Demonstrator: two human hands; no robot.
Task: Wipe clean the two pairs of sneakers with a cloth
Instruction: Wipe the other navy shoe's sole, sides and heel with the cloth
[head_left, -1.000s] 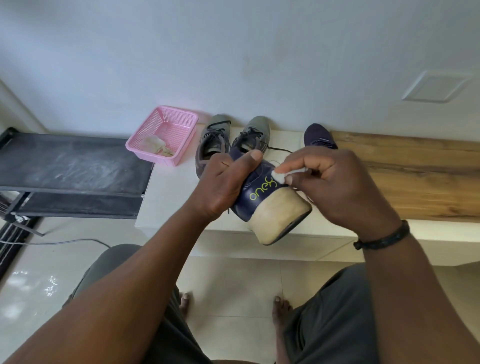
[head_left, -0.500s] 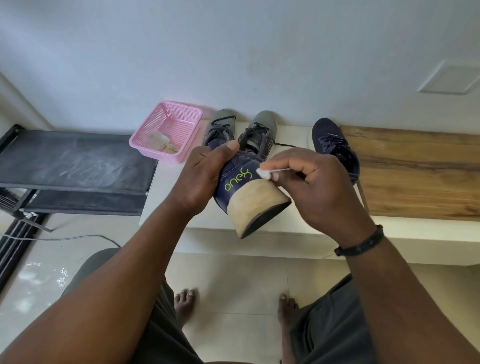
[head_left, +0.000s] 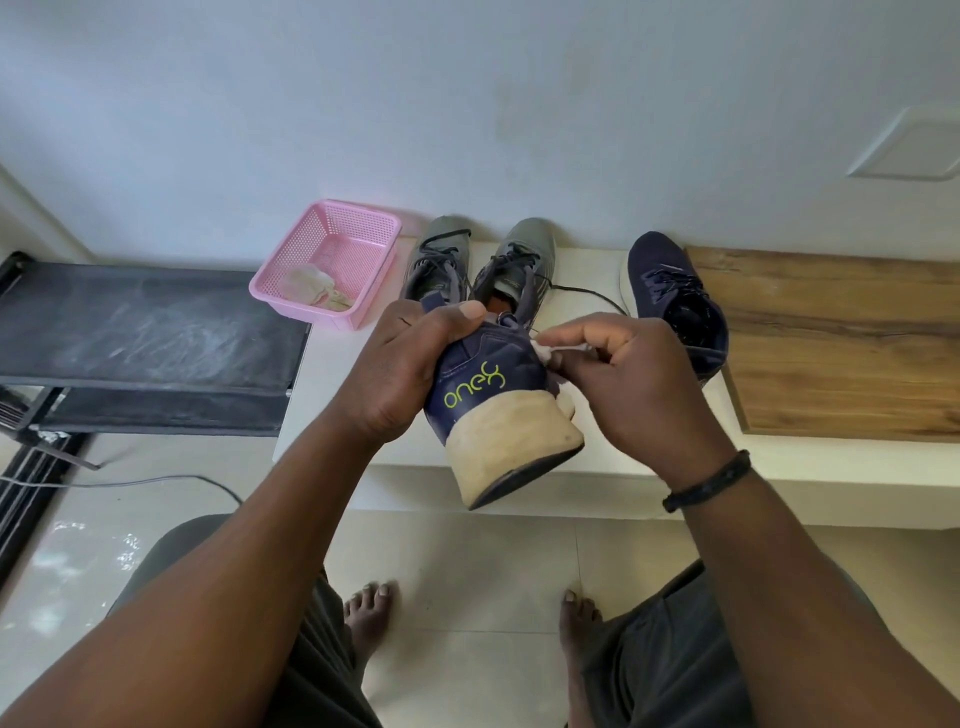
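Left hand (head_left: 400, 369) gripped navy sneaker (head_left: 491, 384) heel-up over table (head_left: 332, 395); right hand (head_left: 631, 384) pinched white cloth (head_left: 545, 352) vs its collar. Grey pair (head_left: 478, 265) behind.

Held navy sneaker (head_left: 485, 374): matt woven fabric upper, stitched panels, printed lime lettering; pale rubbery heel sole, scuffed and dull. Second navy sneaker (head_left: 675, 296): matt knit mesh. Grey sneakers (head_left: 483, 265): matt textile with cord laces. Cloth (head_left: 543, 352): white, soft. Basket (head_left: 332, 244): pink perforated plastic, holding a crumpled off-white rag (head_left: 314, 286). Board (head_left: 841, 338): grained wood, satin. Shelf (head_left: 145, 332): dark, dusty, streaked. Floor tiles (head_left: 467, 571): glossy, reflective. Wall (head_left: 467, 104): matt paint.
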